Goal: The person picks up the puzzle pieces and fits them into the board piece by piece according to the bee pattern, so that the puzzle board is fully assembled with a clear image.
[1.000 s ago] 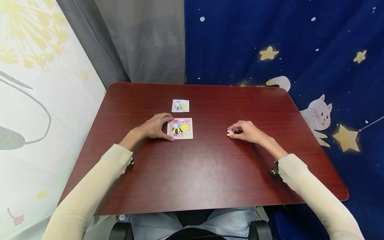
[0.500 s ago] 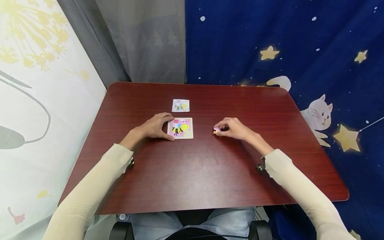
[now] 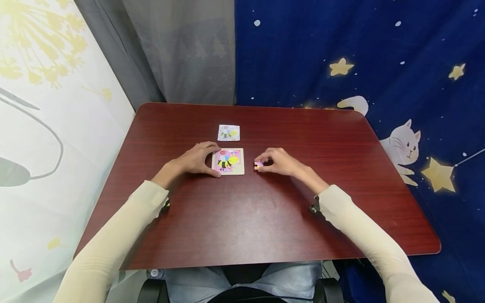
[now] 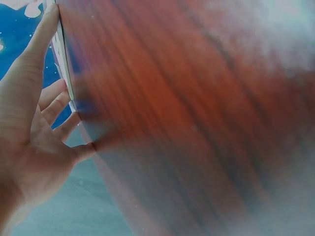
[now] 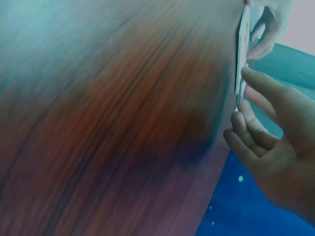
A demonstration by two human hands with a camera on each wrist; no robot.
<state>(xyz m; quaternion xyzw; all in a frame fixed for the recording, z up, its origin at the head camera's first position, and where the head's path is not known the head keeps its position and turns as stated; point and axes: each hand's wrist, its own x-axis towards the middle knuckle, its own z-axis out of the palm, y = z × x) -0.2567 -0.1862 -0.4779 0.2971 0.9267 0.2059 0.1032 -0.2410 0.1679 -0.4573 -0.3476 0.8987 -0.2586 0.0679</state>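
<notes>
A framed bee jigsaw puzzle [image 3: 228,161], pink with a pale border, lies flat on the dark red table. My left hand [image 3: 195,159] holds it along its left edge, thumb at the near corner and fingers at the far corner. The left wrist view shows that hand's thumb [image 4: 47,32] at the frame's edge, fingers spread down to the tabletop. Just right of the frame, my right hand [image 3: 278,162] pinches a small pink and yellow puzzle piece [image 3: 258,165] between thumb and fingers. In the right wrist view the right hand [image 5: 275,137] overlaps the frame's side.
Behind the puzzle lies a small card [image 3: 229,133] with the same bee picture. Wood-grain tabletop [image 3: 242,219] stretches around both hands. Grey and blue curtains [image 3: 288,54] hang beyond the far table edge, and a pale printed sheet [image 3: 45,139] is at the left.
My right hand has moved left across the table with the puzzle piece, ending close to the framed puzzle. My left hand has stayed at the frame's left edge.
</notes>
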